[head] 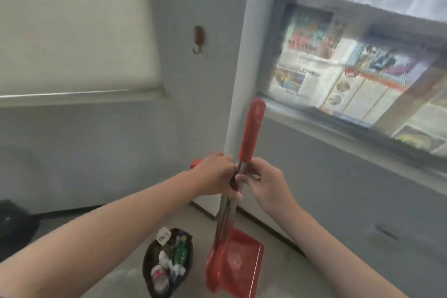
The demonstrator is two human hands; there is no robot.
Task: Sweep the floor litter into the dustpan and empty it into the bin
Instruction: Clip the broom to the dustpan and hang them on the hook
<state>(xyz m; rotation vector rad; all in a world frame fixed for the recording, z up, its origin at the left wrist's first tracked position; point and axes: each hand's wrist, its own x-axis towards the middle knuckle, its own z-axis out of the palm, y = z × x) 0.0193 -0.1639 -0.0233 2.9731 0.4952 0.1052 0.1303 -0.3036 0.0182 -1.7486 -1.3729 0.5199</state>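
Observation:
A red dustpan (242, 259) and a red broom head (212, 273) stand on the floor at the bottom centre, their metal poles rising together. My left hand (215, 173) grips the poles just below the red handle grip (251, 128). My right hand (263, 180) pinches the same poles from the right, fingers curled round them. A second red handle end (194, 163) pokes out behind my left hand. A black bin (167, 261) full of bottles, cans and wrappers sits just left of the dustpan.
A grey wall with a brown hook (198, 38) stands ahead. A white pillar (239, 80) rises behind the handle. Windows covered with newspaper (350, 80) fill the right. A dark object (12, 222) lies at the far left on the concrete floor.

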